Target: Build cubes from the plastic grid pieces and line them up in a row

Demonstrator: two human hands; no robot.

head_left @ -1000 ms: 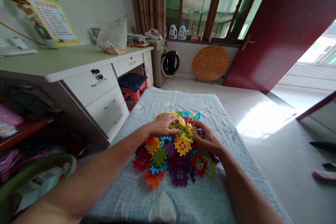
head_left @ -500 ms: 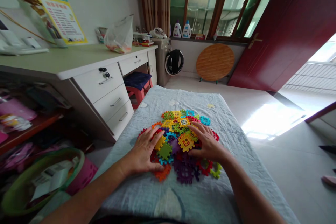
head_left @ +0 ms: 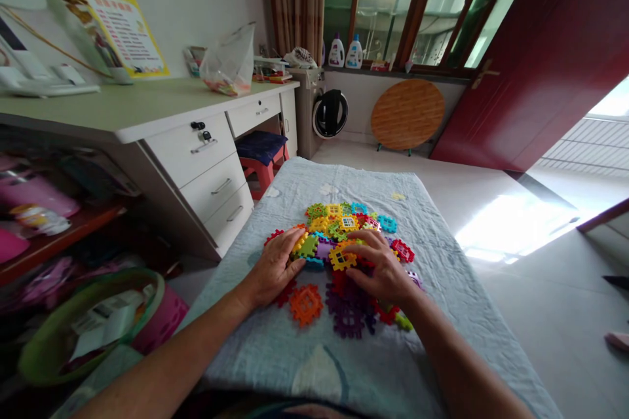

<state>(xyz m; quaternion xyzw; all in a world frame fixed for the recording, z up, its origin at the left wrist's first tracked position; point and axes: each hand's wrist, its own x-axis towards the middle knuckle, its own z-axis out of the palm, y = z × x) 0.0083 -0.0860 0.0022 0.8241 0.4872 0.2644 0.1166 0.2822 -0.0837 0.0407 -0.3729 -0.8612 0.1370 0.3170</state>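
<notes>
Shifted since half a second ago: solid green square plastic piece with toothed edges (head_left: 307, 247) sits farther from the near edge of the cloth-covered desk (head_left: 255, 353), and the left hand (head_left: 275, 265) has moved off the orange toothed plastic piece (head_left: 305, 305), which now shows whole.
Left hand: cupped, fingers bent close together over a small yellow toothed plastic piece (head_left: 299, 243), thumb set apart near the green square; whether it grips anything cannot be told.
Right hand (head_left: 383, 268): palm down, thumb and fingertips pinching a yellow plastic window piece with toothed edges (head_left: 341, 259), which is tilted.
Row between the hands: green square, pale purple plastic piece (head_left: 324, 249) and yellow window piece lie side by side; whether they interlock is unclear.
Pile: these belong to a multicoloured heap around the middle of the desk, with a dark purple toothed plastic piece (head_left: 346, 315) toward the near edge, just right of the orange one.
Far right of the pile: light blue plastic window piece (head_left: 387, 223) lies near a red toothed plastic piece (head_left: 403, 251), which is closer to the desk's right edge.
Beyond the far edge: round brown wooden tabletop (head_left: 407, 113) leans by the wall.
</notes>
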